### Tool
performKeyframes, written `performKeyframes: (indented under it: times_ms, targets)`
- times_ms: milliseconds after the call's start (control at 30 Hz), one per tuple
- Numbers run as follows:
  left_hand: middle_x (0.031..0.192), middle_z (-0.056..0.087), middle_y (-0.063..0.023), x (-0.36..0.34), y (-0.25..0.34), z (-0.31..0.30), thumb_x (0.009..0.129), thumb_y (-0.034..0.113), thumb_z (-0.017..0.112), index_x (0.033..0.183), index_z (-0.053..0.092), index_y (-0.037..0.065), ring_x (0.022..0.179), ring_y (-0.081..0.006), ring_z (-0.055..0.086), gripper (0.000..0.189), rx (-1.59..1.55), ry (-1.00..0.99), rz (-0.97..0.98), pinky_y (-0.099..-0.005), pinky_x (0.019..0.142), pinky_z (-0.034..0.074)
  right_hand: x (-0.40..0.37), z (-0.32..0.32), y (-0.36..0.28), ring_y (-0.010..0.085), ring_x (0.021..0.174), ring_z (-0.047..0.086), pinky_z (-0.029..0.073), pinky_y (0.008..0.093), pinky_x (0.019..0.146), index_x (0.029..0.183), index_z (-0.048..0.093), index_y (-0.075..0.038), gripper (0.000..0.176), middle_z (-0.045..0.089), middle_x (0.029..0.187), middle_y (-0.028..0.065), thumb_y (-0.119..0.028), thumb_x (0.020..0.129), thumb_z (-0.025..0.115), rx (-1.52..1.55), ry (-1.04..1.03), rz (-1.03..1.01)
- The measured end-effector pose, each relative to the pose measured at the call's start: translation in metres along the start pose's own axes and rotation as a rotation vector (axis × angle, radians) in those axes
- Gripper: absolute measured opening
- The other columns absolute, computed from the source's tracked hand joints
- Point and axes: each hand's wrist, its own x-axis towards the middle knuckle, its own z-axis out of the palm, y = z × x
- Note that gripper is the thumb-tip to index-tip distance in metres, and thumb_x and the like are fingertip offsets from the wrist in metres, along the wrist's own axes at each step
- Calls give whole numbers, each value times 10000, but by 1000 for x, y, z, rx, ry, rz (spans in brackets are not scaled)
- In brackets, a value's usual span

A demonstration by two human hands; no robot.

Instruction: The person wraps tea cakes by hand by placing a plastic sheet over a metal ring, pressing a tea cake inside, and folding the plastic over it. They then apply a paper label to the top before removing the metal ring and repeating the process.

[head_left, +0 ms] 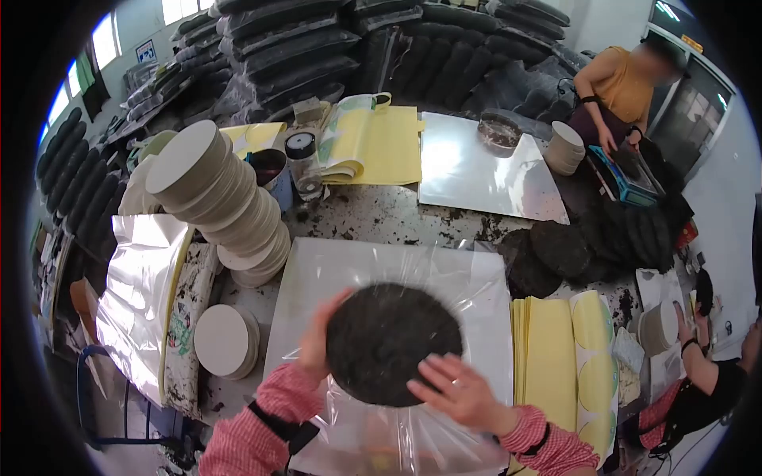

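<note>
A dark, crumbly round cake (389,337), like pressed tea, is in front of me over the clear plastic film (468,278) spread on a white sheet. My left hand (319,337) grips its left edge, with part of the fingers hidden by the rim. On its lower right edge rests my right hand (460,389), fingers stretched out and slightly apart, a ring on one of them. The film is creased and shiny around the cake. Whether the cake touches the film all along its underside is hidden.
A tall leaning stack of pale discs (226,198) stands left, with a shorter stack (222,341) nearer. Folded yellow sheets (552,357) lie right, below more dark cakes (559,250). A jar (303,163) stands behind. One person (623,87) handles a scale (631,186); another (714,389) works right.
</note>
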Motion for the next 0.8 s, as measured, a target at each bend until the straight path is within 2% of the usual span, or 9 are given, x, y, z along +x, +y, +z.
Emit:
performKeyframes:
  times_ms: [133, 233, 367, 400, 500, 567, 633, 733, 800]
  targets:
    - [1469, 460, -182, -22, 65, -36, 826, 172, 742, 1327, 598, 70, 1361, -341, 451, 532, -271, 388, -106, -427, 1127, 366, 9, 19, -21, 293, 1209, 583, 505, 443, 1002, 1249, 669, -132, 490, 594, 1317, 121, -161, 765, 732, 42, -77, -15]
    - [1469, 460, -172, -25, 47, -19, 780, 93, 770, 1289, 628, 61, 1380, -345, 430, 529, -179, 406, -87, -431, 1132, 360, 14, 23, -31, 296, 1190, 591, 492, 425, 1026, 1252, 662, -115, 464, 628, 1251, 136, -141, 789, 690, 224, -238, 133]
    - [1454, 477, -158, -22, 47, -16, 737, 34, 788, 1269, 637, 53, 1364, -346, 453, 554, -153, 444, -70, -408, 1113, 394, 45, 20, -15, 243, 997, 639, 558, 323, 750, 1031, 690, -84, 275, 660, 1039, 82, -99, 757, 684, 317, -101, 296]
    - [1434, 489, -155, -22, 46, -15, 729, 13, 780, 1257, 642, 49, 1340, -343, 473, 547, -130, 453, -63, -409, 1099, 409, 72, 26, -12, 226, 855, 631, 526, 325, 623, 862, 650, -66, 113, 624, 877, 55, -75, 750, 650, 238, -60, 206]
    - [1407, 503, -152, -21, 50, -16, 710, 5, 789, 1256, 645, 57, 1312, -337, 494, 567, -155, 443, -100, -407, 1084, 422, 87, 86, -10, 235, 774, 595, 526, 337, 639, 745, 574, -69, 34, 547, 771, 59, -77, 734, 605, -137, -285, 210]
    - [1379, 513, -153, -17, 52, -21, 694, -7, 791, 1234, 647, 57, 1285, -340, 504, 563, -125, 461, -86, -407, 1071, 428, 78, 78, -7, 229, 827, 611, 536, 340, 671, 799, 619, -61, 65, 590, 828, 49, -119, 774, 632, 11, -159, 260]
    - [1350, 523, -153, -23, 54, -15, 677, -18, 794, 1211, 650, 57, 1258, -343, 513, 558, -125, 474, -115, -406, 1058, 435, 70, 56, 8, 331, 1217, 564, 492, 401, 999, 1203, 642, -6, 564, 604, 1271, 172, -434, 840, 696, 250, -89, 250]
    - [1210, 513, -129, -10, 58, -10, 655, -18, 777, 1052, 625, 56, 1173, -341, 491, 431, -7, 484, -122, -414, 1003, 432, 68, 53, 10, 340, 1453, 305, 229, 431, 1203, 1397, 453, 68, 1011, 387, 1511, 234, -661, 730, 669, 143, -401, 187]
    - [1208, 507, -120, 1, 60, -7, 663, -5, 775, 1034, 627, 65, 1186, -335, 478, 406, 150, 417, -145, -418, 1016, 414, 73, 63, 9, 340, 1448, 315, 237, 428, 1201, 1386, 454, 88, 1030, 392, 1506, 241, -663, 716, 673, 92, -439, 195]
